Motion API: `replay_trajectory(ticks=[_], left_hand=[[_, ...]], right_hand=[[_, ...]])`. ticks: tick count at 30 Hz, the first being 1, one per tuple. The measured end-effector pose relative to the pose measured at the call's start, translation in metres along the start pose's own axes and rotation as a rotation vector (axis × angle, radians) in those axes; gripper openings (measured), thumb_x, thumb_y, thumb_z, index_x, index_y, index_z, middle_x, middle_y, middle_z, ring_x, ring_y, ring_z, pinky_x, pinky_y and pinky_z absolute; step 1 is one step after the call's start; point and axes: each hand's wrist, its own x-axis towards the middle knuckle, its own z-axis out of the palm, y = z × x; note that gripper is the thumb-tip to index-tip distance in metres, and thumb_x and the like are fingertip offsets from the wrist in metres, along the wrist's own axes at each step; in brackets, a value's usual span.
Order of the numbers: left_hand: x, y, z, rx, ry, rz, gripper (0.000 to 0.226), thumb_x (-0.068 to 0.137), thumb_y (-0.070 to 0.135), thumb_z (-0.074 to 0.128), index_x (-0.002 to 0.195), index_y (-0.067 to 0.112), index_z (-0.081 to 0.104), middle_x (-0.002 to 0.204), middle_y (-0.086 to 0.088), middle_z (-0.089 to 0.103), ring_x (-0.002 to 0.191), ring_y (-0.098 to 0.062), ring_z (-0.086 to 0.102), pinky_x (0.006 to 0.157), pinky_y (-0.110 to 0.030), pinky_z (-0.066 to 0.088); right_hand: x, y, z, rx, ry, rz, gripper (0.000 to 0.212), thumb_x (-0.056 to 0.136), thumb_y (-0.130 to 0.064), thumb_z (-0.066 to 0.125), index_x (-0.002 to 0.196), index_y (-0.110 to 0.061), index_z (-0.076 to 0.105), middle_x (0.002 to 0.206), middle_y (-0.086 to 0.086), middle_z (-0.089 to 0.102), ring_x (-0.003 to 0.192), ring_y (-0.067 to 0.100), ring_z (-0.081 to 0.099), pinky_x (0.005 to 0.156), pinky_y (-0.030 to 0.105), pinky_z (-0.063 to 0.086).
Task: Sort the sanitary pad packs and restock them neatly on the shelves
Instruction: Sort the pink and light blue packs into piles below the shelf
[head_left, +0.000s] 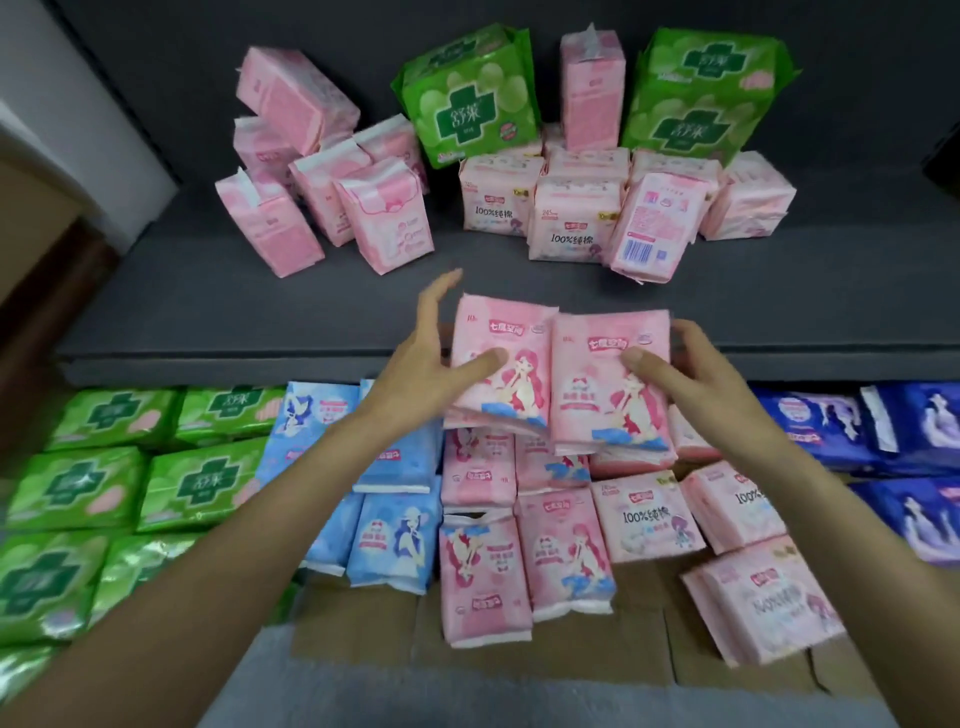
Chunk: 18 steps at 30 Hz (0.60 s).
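1. The left hand (434, 358) holds a soft pink plastic pad pack with a red-haired cartoon girl (496, 364), thumb on its front, fingers stretched up beside it.
2. The right hand (691, 369) holds a second matching pink pack (610, 379), thumb on front, fingers curled round its edge.
3. Both packs touch side by side, above the front edge of the dark grey shelf (208, 306).
4. Further back on that shelf stand plain pink packs (270, 228) and big green packs (467, 98).
5. Below lie green packs (78, 483), light blue packs (395, 540), more pink packs (483, 582) and dark blue packs (909, 431) on brown cardboard (363, 623).
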Motion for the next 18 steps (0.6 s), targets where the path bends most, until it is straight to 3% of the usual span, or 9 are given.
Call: replay_trajectory(ticks=[4, 8, 10, 12, 14, 16, 18], left_hand=[[-0.018, -0.015, 0.015, 0.234, -0.055, -0.102, 0.061, 0.069, 0.061, 0.067, 0.119, 0.055, 0.032, 0.120, 0.002, 0.051, 0.098, -0.019, 0.062, 0.088, -0.035, 0.050], [-0.032, -0.027, 0.037, 0.549, -0.117, -0.128, 0.056, 0.085, 0.053, 0.060, 0.129, 0.040, 0.027, 0.120, -0.003, 0.042, 0.084, -0.025, 0.062, 0.073, -0.030, 0.047], [-0.034, -0.034, 0.045, 0.751, -0.129, -0.142, 0.064, 0.090, 0.054, 0.052, 0.142, 0.033, 0.019, 0.130, -0.011, 0.042, 0.095, -0.030, 0.060, 0.073, -0.032, 0.046], [-0.029, -0.038, 0.047, 0.992, -0.071, -0.085, 0.068, 0.094, 0.047, 0.048, 0.149, 0.026, 0.014, 0.146, -0.014, 0.031, 0.122, -0.031, 0.046, 0.084, -0.038, 0.045], [-0.024, -0.040, 0.047, 1.046, 0.012, 0.123, 0.063, 0.094, 0.036, 0.052, 0.149, 0.024, 0.024, 0.153, -0.010, 0.026, 0.134, -0.028, 0.033, 0.099, -0.039, 0.039], [-0.025, -0.041, 0.047, 0.968, -0.085, 0.228, 0.061, 0.091, 0.039, 0.056, 0.146, 0.026, 0.033, 0.152, -0.004, 0.031, 0.136, -0.024, 0.032, 0.107, -0.038, 0.031], [-0.031, -0.046, 0.049, 0.970, -0.242, 0.181, 0.075, 0.087, 0.056, 0.055, 0.149, 0.026, 0.026, 0.156, 0.000, 0.023, 0.142, -0.021, 0.022, 0.114, -0.036, 0.020]], right_hand=[[-0.012, 0.023, 0.001, -0.074, -0.048, 0.070, 0.064, 0.071, -0.054, 0.062, 0.128, -0.028, 0.046, 0.103, -0.008, 0.068, 0.075, 0.003, 0.070, 0.061, 0.020, 0.050], [-0.018, 0.042, -0.003, -0.170, -0.071, 0.123, 0.061, 0.082, -0.048, 0.061, 0.134, -0.027, 0.038, 0.100, -0.005, 0.066, 0.071, 0.005, 0.069, 0.053, 0.017, 0.050], [-0.018, 0.047, -0.002, -0.203, -0.062, 0.126, 0.063, 0.084, -0.049, 0.061, 0.138, -0.027, 0.035, 0.096, -0.007, 0.066, 0.071, 0.005, 0.069, 0.057, 0.018, 0.051], [-0.018, 0.051, 0.001, -0.220, -0.036, 0.133, 0.067, 0.084, -0.051, 0.060, 0.141, -0.028, 0.033, 0.093, -0.010, 0.066, 0.073, 0.005, 0.069, 0.063, 0.022, 0.053], [-0.017, 0.054, 0.005, -0.235, 0.010, 0.133, 0.070, 0.084, -0.055, 0.058, 0.143, -0.028, 0.033, 0.104, -0.007, 0.065, 0.083, 0.007, 0.067, 0.072, 0.028, 0.055], [-0.014, 0.057, 0.012, -0.284, 0.044, 0.136, 0.072, 0.085, -0.058, 0.055, 0.146, -0.028, 0.033, 0.126, -0.001, 0.055, 0.097, 0.012, 0.064, 0.074, 0.028, 0.054], [-0.010, 0.058, 0.024, -0.321, 0.056, 0.137, 0.066, 0.089, -0.054, 0.052, 0.146, -0.026, 0.035, 0.136, 0.002, 0.044, 0.108, 0.017, 0.058, 0.074, 0.024, 0.048]])
